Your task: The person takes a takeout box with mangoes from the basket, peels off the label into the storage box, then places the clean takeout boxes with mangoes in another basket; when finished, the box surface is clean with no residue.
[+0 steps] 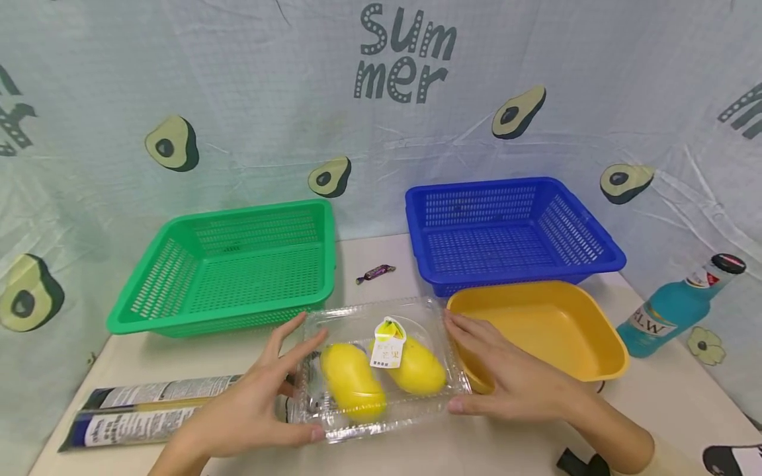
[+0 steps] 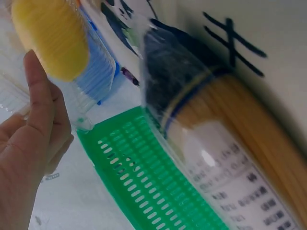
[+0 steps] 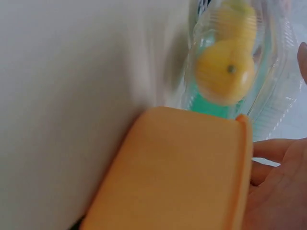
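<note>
A clear plastic clamshell box [image 1: 381,413] with two yellow mangoes [image 1: 354,380] inside is held between both hands in the head view. A white tag with a mango picture [image 1: 388,344] shows on its lid. My left hand [image 1: 253,396] grips the box's left end, fingers spread along the edge and thumb at the near corner. On the right end, my right hand [image 1: 506,370] holds it with the thumb at the near corner and fingers at the far side. The right wrist view shows the fingers [image 3: 273,149] partly hidden behind the yellow tub [image 3: 177,167].
Behind stand a green basket [image 1: 250,277] and a blue basket [image 1: 494,248], with a purple-wrapped candy [image 1: 376,273] between them. The yellow tub [image 1: 536,324] sits beside my right hand. Two long packets of dried noodles [image 1: 137,423] lie left; a blue bottle [image 1: 667,314] leans at right.
</note>
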The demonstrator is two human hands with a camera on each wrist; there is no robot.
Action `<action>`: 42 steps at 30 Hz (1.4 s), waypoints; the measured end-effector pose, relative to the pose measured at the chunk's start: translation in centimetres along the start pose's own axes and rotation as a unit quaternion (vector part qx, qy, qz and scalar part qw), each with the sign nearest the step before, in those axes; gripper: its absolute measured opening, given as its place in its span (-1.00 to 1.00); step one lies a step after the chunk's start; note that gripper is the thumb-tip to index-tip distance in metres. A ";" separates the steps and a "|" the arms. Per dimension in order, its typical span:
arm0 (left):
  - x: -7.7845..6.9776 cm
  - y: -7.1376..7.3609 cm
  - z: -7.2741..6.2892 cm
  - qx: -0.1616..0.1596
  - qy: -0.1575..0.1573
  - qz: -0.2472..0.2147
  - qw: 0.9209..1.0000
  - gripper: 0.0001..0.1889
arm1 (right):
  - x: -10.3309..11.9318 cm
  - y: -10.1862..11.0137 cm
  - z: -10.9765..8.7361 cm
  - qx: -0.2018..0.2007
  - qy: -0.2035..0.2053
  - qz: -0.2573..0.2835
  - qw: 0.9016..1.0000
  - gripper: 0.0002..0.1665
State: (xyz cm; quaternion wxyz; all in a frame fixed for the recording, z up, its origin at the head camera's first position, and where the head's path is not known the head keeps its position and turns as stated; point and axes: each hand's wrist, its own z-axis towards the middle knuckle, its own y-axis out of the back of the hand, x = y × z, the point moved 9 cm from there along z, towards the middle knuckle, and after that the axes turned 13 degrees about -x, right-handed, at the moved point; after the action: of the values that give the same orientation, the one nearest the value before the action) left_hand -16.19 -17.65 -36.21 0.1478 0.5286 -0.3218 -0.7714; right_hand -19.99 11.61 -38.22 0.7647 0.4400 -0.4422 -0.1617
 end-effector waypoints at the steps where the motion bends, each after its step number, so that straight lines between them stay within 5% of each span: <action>1: 0.2 -0.1 0.0 0.003 0.005 0.005 1.000 0.14 | 0.0 -0.1 0.0 -0.002 0.000 -0.001 1.000 0.26; 6: 1.0 -0.6 0.2 0.021 0.021 0.026 0.999 0.15 | -0.4 -0.6 0.0 -0.006 -0.003 -0.005 1.000 0.26; 18: 1.0 -0.5 0.6 0.022 0.000 0.061 0.998 0.20 | -0.5 -0.6 0.7 -0.007 -0.002 0.008 1.000 0.20; 27: 1.6 -0.7 1.0 0.012 0.007 0.065 0.998 -0.04 | -0.3 0.7 1.9 -0.019 0.008 0.001 1.000 0.12; 42: 2.3 -0.7 1.4 -0.003 0.009 0.067 0.998 -0.05 | 2.8 1.4 4.6 -0.062 0.106 -0.014 0.992 -0.13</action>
State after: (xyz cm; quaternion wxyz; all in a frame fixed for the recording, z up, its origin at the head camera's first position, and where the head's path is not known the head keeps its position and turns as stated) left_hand -18.26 -17.93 -38.03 0.2031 0.5123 -0.3529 -0.7561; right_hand -22.38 8.16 -34.60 0.8308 0.4123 -0.3415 -0.1519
